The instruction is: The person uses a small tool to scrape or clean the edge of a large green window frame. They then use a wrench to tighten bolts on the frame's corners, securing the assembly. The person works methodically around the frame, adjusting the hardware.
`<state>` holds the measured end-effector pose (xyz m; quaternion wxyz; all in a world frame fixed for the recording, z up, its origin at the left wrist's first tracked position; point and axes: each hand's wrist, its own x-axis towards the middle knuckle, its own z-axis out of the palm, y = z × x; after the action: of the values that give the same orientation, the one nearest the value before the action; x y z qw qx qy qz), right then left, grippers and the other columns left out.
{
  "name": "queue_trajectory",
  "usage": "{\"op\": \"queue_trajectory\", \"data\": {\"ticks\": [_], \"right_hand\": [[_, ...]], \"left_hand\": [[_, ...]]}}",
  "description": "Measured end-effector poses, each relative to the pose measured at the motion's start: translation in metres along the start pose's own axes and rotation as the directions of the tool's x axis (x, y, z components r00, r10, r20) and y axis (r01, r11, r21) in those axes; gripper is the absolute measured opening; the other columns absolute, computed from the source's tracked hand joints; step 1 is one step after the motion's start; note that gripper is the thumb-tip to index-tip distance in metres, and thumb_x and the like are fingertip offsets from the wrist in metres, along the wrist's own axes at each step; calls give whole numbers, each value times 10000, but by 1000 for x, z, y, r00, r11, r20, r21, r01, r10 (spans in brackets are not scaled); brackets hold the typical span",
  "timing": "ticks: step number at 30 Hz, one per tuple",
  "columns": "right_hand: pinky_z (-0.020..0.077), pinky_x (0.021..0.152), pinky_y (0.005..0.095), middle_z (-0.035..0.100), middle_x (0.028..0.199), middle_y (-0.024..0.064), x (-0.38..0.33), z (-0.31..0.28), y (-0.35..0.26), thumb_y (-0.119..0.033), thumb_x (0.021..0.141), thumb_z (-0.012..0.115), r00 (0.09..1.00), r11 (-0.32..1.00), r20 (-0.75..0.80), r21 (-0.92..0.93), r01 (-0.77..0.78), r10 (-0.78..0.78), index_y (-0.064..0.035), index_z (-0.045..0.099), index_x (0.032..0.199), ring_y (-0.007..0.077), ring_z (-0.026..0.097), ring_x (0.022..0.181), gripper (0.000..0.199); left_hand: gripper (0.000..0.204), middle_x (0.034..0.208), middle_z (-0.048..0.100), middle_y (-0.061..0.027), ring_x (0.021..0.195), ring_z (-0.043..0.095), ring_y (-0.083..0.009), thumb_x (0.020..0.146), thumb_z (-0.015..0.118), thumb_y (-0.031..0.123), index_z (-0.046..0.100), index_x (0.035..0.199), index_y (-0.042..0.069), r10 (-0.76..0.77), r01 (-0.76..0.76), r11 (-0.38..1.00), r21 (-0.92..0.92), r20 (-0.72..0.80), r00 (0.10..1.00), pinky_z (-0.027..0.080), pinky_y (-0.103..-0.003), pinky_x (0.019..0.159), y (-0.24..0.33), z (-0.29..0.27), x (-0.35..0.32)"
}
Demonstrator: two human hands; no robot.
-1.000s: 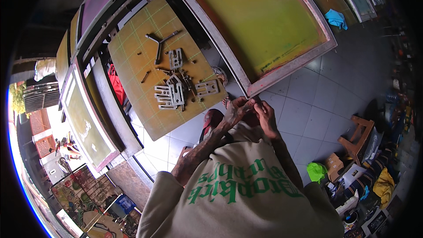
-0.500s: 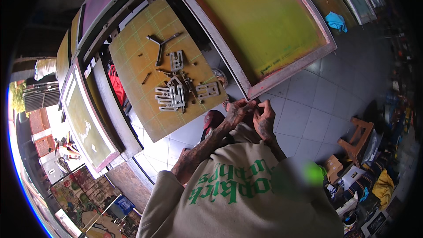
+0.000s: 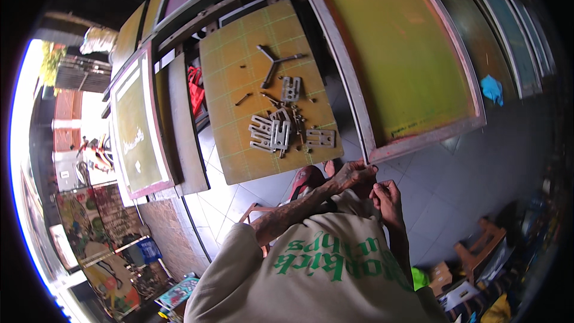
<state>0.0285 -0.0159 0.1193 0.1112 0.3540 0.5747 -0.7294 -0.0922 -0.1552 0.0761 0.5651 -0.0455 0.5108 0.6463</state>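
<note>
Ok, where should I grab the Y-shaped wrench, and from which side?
Probably where the three arms of the Y-shaped wrench meet, coming down from its left with your left hand. The wrench lies on the board, its arms spreading from that middle, so a grip there should balance. A metal bracket sits close at its lower right; the left is more open.

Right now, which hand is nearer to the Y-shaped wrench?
Left. The left hand is off the near right corner of the board, right of the wrench and closer to the body; the right hand is farther right and even closer.
</note>
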Motion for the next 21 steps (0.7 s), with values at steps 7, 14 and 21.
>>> {"op": "queue_trajectory", "data": {"ticks": [7,14,21], "right_hand": [[381,469,233,573,745,37,62,153,-94,-178,1013,572,889,926,374,356,125,-264,-88,522,982,89,498,563,108],[470,502,269,612,763,59,93,341,-60,-164,1010,559,763,966,602,233,113,-234,-62,478,985,121,579,608,132],[421,1004,441,524,1221,203,114,366,-11,51,827,566,340,270,510,-207,940,-790,-20,500,1197,353,509,1175,383]], "left_hand": [[329,909,692,-39,818,660,-129,904,728,347,679,969,29,217,-211,975,-66,91,972,521,-283,734,-23,-20,16],[309,890,696,-33,805,656,-125,901,737,336,689,936,32,313,-312,949,-44,13,950,517,-283,757,-35,-13,20],[293,870,700,-28,791,651,-121,898,745,325,698,902,36,393,-393,919,-31,-5,920,512,-284,780,-45,-12,27]]}}
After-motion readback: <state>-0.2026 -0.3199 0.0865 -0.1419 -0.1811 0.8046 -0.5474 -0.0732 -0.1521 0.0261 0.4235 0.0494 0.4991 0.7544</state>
